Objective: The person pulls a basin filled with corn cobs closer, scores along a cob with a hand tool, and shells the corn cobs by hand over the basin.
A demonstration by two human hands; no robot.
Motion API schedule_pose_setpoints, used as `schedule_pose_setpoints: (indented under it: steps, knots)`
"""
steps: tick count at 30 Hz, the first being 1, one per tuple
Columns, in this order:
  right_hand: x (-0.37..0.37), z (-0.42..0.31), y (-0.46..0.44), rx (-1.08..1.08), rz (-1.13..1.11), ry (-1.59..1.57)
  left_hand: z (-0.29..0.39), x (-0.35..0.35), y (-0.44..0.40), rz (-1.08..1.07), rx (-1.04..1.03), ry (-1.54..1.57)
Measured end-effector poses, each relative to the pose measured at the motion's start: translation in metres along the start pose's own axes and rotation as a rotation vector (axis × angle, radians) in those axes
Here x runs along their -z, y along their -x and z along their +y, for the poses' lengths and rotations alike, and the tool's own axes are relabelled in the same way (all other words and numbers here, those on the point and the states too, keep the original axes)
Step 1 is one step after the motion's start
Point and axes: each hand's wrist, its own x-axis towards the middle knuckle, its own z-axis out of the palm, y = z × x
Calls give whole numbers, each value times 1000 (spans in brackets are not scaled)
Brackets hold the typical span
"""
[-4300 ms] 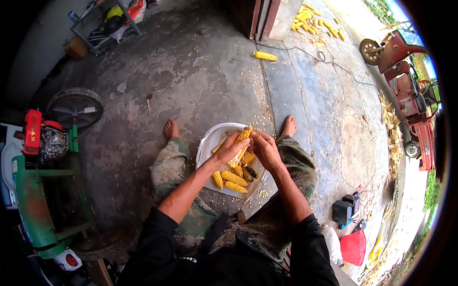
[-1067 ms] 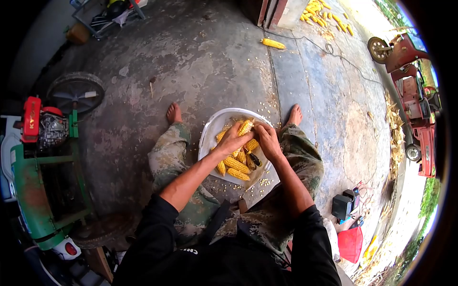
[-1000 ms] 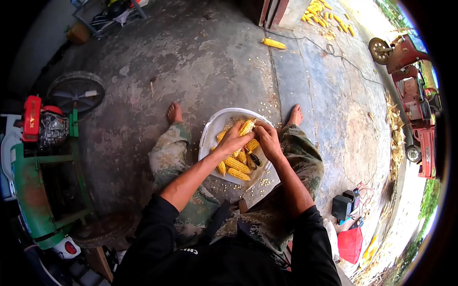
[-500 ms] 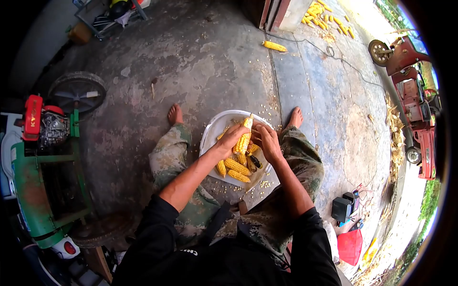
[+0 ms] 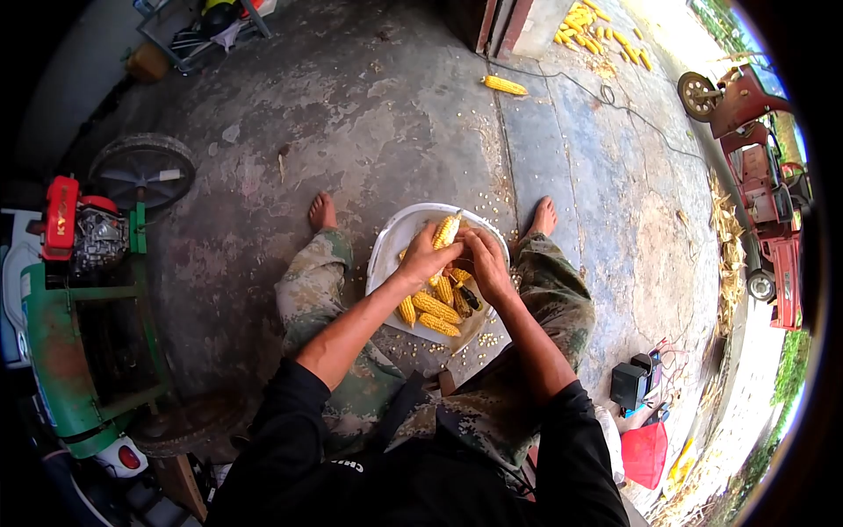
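A yellow corn cob (image 5: 446, 230), its upper part pale, is gripped in my left hand (image 5: 425, 259) above a white basin (image 5: 379, 255). My right hand (image 5: 485, 260) is against the cob's right side, fingers curled; whether they hold anything apart from the cob is hidden. Several yellow cobs (image 5: 436, 306) lie in the basin below my hands, beside a dark piece (image 5: 472, 299). Loose kernels (image 5: 488, 339) are scattered on the floor around the basin.
A single cob (image 5: 505, 85) lies on the floor ahead, with a cob pile (image 5: 580, 26) beyond. At left stands a green machine (image 5: 88, 351) with a red engine (image 5: 61, 218). To the right are a black box (image 5: 628, 385), a red bag (image 5: 645, 454) and a red vehicle (image 5: 753, 171).
Compared with half a second ago, the held cob sits lower and is more covered by my left hand. My right hand has moved slightly left, closer against it.
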Motion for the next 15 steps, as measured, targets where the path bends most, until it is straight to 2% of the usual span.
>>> schedule_pose_setpoints:
  steps: [4, 6, 7, 9, 13, 15]
  knots:
    - [-5, -4, 7, -32, 74, -35, 11, -4, 3, 9, -38, -134]
    - [-5, 0, 4, -27, 154, 2, 17, -4, 2, 24, 106, 71]
    - [-4, 2, 5, -27, 156, 1, 20, -3, 2, 23, 108, 70]
    - [-4, 6, 6, 38, 133, 135, 20, -1, 1, -9, 267, 249]
    - [-7, 12, 5, 22, 125, 147, 6, -2, -8, 31, 234, 272]
    - [-11, 11, 7, -2, 137, 149, 9, -4, -7, 74, 154, 196]
